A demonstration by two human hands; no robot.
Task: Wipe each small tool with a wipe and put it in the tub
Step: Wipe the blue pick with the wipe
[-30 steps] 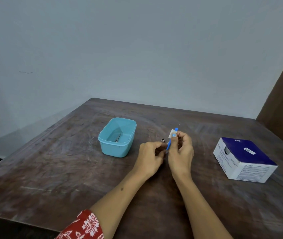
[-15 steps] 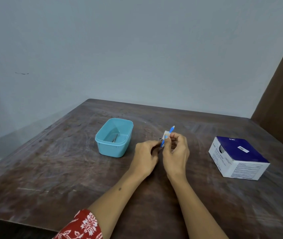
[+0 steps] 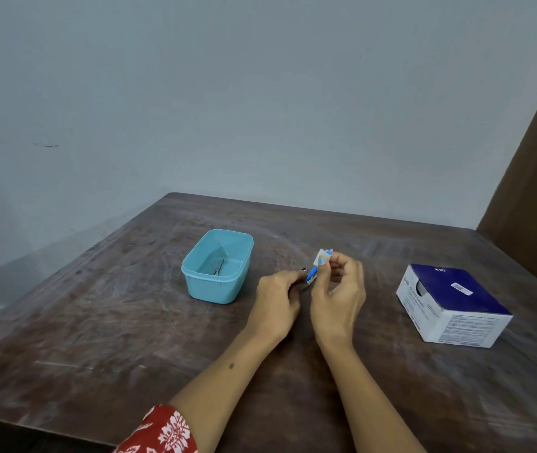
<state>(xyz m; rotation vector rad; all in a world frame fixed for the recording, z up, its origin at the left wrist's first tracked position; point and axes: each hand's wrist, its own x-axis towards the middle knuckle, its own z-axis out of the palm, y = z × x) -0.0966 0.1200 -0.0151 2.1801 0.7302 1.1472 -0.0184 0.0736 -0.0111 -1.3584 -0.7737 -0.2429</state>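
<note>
A small blue tool (image 3: 310, 276) with a metal end is held between both hands above the middle of the table. My left hand (image 3: 277, 302) pinches its lower end. My right hand (image 3: 339, 295) pinches a small white wipe (image 3: 323, 257) folded round the tool's upper end. Left of the hands stands a light blue tub (image 3: 217, 266) with a small metal tool (image 3: 218, 268) lying inside.
A white and dark blue box (image 3: 450, 305) of wipes sits on the dark wooden table (image 3: 97, 322) to the right of the hands. A brown panel (image 3: 535, 191) rises at the far right. A pale wall stands behind the table.
The wipe in my right hand has slid up along the blue tool and now covers its upper tip. Both hands stay in place.
</note>
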